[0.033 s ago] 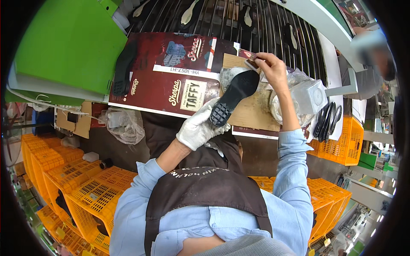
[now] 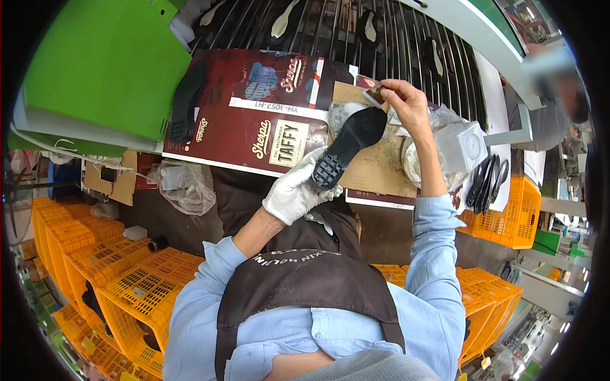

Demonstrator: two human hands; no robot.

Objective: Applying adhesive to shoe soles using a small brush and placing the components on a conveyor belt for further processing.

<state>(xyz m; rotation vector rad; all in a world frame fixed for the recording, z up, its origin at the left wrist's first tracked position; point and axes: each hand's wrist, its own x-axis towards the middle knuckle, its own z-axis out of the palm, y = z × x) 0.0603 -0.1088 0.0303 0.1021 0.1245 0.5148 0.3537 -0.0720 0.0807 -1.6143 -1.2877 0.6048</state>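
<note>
**Black rubber sole held over the worktop**

Black and matt, the sole is a long, narrow rubber shape with a blocky tread grid at its heel end. In the head view it slants from lower left to upper right above the worktop, just in front of the person's chest. The left hand, in a white knitted glove, has its grip closed around the heel end. The right hand is bare; its fingers pinch a small brush with a reddish-brown end, held just past the toe of the sole.

The worktop under the sole is brown cardboard, stained and rough. To its left lies a flattened dark red carton with a glossy printed face, and a second black sole rests on its left edge. Right of the hands sits crinkled clear plastic around a pale, boxy container. More thin black soles stand bunched beside an orange lattice crate. A green panel fills the upper left, and metal rack bars carrying pale insoles run across the top. Yellow lattice crates are stacked at lower left.

Against the earlier frame nothing has visibly moved: both hands, the sole and the brush keep the same places.
</note>
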